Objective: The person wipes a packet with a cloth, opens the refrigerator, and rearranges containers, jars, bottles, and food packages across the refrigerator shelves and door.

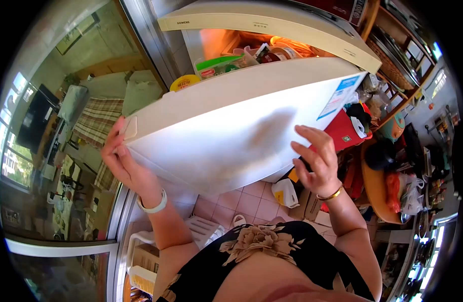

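One head-worn camera, facing forward and down.
From above the chest, it takes in the near fridge door and floor tiles beyond.

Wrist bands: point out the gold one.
The gold bangle is the one at the right hand; the band at the left hand is pale.

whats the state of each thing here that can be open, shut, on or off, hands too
fridge door, partly open
fridge interior, crowded, glowing orange in part
left hand, fingers gripping the door's edge
right hand, open, raised by the door's front, contact unclear
television, screen dark
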`<state>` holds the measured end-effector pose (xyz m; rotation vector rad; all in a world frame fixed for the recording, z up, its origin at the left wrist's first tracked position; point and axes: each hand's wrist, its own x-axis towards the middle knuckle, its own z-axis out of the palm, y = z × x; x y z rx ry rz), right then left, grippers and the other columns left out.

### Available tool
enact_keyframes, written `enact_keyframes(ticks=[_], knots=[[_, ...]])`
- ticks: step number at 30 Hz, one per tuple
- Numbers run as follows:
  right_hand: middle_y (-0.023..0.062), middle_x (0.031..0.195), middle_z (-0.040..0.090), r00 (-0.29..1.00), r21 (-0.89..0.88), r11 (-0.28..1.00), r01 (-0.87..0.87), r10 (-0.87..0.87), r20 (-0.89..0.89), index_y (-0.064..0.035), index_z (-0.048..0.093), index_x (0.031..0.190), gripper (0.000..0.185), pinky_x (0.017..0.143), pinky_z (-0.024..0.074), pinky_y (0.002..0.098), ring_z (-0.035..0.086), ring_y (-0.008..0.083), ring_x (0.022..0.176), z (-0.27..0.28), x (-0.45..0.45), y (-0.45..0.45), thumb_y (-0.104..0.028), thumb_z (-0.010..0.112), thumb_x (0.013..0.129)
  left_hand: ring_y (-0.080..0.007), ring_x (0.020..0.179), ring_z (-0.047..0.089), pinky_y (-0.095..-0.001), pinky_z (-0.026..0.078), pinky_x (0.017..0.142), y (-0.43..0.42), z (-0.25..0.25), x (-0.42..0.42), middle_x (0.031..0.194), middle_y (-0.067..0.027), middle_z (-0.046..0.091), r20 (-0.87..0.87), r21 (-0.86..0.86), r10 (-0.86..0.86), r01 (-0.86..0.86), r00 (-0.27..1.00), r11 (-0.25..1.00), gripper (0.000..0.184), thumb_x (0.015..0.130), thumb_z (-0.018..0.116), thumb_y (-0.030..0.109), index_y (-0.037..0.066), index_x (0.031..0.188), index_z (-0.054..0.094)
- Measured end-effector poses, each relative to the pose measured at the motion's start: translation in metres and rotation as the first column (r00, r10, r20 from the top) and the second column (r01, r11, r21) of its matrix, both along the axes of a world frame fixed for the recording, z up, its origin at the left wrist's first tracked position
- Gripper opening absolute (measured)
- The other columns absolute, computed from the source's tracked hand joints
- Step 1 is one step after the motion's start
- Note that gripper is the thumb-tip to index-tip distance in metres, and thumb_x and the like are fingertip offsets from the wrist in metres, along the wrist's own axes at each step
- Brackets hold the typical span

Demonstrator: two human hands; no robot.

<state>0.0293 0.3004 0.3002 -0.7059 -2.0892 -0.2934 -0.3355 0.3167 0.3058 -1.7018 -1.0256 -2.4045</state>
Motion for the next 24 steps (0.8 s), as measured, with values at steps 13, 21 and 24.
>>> enact_keyframes(ticks=[13, 21, 24], knots=[[0.0158, 0.138, 0.056, 0.979, -0.243, 0.948, -0.205, 0.202, -0.036, -0.0065, 0.06, 0.126, 0.06, 0.093, 0.0498, 0.0437, 0.06, 0.0347, 0.117, -0.056, 0.094, -0.18, 0.001, 0.079, 0.07, -0.0355, 0.12, 0.057, -0.051, 0.043, 0.107, -0.236, -0.007, 0.137, 0.131, -0.0223, 0.058, -0.366, 0.06, 0.32, -0.321, 0.874, 0.945, 0.042, 0.106, 0.046, 0.04, 0.001, 0.119, 0.053], [0.0211, 0.139, 0.056, 0.976, -0.507, 0.838, -0.201, 0.124, -0.181, -0.0018, 0.054, 0.137, 0.062, 0.104, 0.0457, 0.0468, 0.056, 0.0401, 0.124, -0.078, 0.171, -0.294, -0.027, 0.076, 0.085, -0.0299, 0.114, 0.064, -0.0512, 0.039, 0.11, -0.322, -0.021, 0.24, 0.117, -0.0132, 0.072, -0.531, 0.123, -0.105, 0.198, 0.841, 0.972, 0.047, 0.107, 0.041, 0.044, 0.006, 0.119, 0.066], [0.0234, 0.135, 0.058, 0.956, -0.57, 0.814, -0.11, -0.07, -0.284, 0.0015, 0.052, 0.138, 0.058, 0.106, 0.0438, 0.0454, 0.056, 0.0388, 0.126, -0.112, 0.208, -0.327, -0.037, 0.066, 0.096, -0.0266, 0.119, 0.063, -0.0498, 0.039, 0.111, -0.333, -0.036, 0.255, 0.118, -0.0095, 0.073, -0.63, 0.125, -0.262, 0.428, 0.731, 0.895, 0.036, 0.105, 0.048, 0.037, 0.011, 0.124, 0.063]])
